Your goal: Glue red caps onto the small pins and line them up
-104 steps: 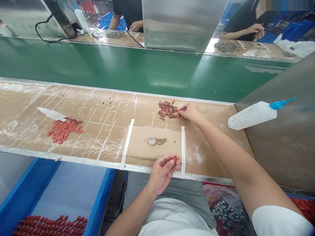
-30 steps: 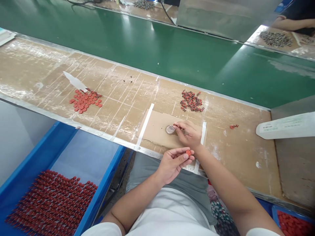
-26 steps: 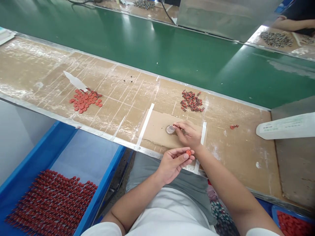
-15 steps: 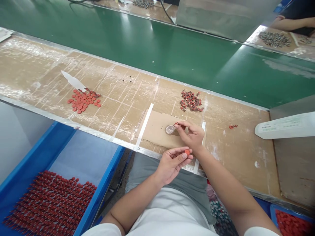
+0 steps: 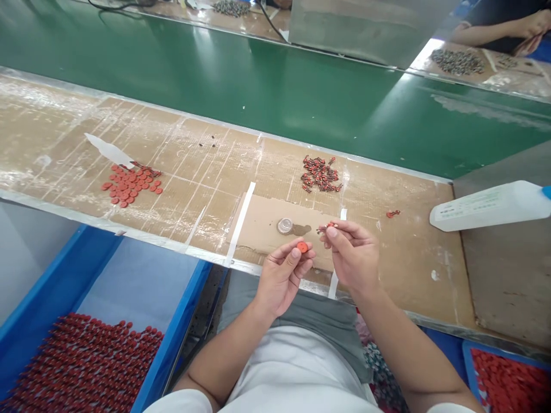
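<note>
- One red disc (image 5: 302, 246) was grasped, in the head view, between the thumb and fingers of the left hand (image 5: 279, 279), its face turned up.
- The right hand (image 5: 356, 261) pinched a small red-and-dark part (image 5: 330, 226) between thumb and fingertips, just beside the disc. The two items were apart.
- Both items were held over the near side of the cardboard (image 5: 260, 226).
- The cardboard lay on the bench (image 5: 408, 269), with a strip of white tape (image 5: 240, 223) across its left end and another (image 5: 343, 214) at its right end.
- A clear round dish (image 5: 284, 226) sat on the cardboard; a brown wet patch (image 5: 302, 229) adjoined its right side.
- The part pile (image 5: 319, 174) lay beyond the cardboard.
- The disc pile (image 5: 129, 183) lay to the left, with a white pointed strip (image 5: 109, 151) at its far edge.
- A lone red piece (image 5: 392, 214) lay between the part pile and the white bottle (image 5: 486, 205), which was tilted, its blue cap (image 5: 546, 192) at the right.
- The green belt (image 5: 301, 103) ran along the far side of the bench.
- Below the bench, the blue tray (image 5: 69, 261) at left contained rows of red pieces (image 5: 86, 361); the blue tub (image 5: 469, 367) at right contained red items (image 5: 512, 378).
- Across the belt, a co-worker's hands (image 5: 534, 28) were held close together.
</note>
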Tool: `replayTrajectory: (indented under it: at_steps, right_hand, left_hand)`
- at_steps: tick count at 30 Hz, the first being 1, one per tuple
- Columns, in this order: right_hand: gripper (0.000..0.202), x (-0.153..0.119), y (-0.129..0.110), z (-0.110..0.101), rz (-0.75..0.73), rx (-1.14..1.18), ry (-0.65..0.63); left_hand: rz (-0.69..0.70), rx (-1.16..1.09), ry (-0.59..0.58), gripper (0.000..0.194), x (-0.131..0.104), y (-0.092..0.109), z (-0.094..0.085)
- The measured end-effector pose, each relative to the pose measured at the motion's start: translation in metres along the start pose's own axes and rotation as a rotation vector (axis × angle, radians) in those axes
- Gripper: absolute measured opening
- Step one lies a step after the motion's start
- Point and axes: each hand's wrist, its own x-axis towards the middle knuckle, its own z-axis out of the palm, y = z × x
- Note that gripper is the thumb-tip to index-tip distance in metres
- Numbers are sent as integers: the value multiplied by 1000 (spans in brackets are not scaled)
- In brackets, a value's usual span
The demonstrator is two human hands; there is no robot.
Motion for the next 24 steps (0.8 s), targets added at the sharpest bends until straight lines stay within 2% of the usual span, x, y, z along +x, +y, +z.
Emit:
replayTrajectory:
  at_steps: [3, 8, 15, 24]
  right_hand:
    - [20, -19, -8, -2, -133, -106, 37]
    - [24, -40, -13, -2, -250, -214, 19]
    - [38, -45, -2, -11, -351, -315, 4]
    - [32, -44, 0, -10, -392, -354, 12]
  left_hand:
    - [9, 2, -24, 19, -3, 1, 6]
    - [44, 25, -38, 18, -6, -5, 10]
    - [106, 64, -14, 18, -6, -12, 10]
    - [123, 108, 19, 19, -4, -13, 12]
